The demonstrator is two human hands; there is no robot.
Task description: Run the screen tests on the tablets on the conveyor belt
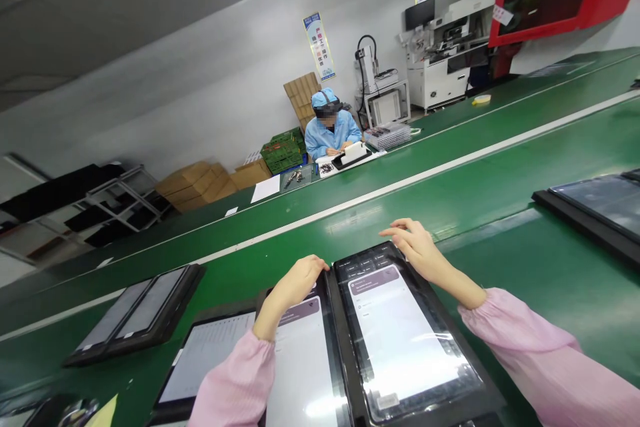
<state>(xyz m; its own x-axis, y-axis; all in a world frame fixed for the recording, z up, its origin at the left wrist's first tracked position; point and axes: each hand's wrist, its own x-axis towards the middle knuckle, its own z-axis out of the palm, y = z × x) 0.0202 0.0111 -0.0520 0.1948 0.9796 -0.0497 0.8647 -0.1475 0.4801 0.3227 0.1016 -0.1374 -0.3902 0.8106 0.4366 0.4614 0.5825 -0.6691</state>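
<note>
Two lit tablets sit side by side at bottom centre on the green tabletop (500, 213). Left hand (295, 280) rests over the top edge of the left tablet (300, 373), fingers (314, 265) curled loosely down on its far rim, not gripping anything. Right hand (417, 247) hovers at the top right corner of the right tablet (405, 340), fingers (395, 233) spread flat and pointing left, touching or just above the frame; cannot tell which. More dark tablets lie at lower left (135, 313) and right edge (595, 207). Upper centre, a person in blue (330, 127) works at the far bench.
</note>
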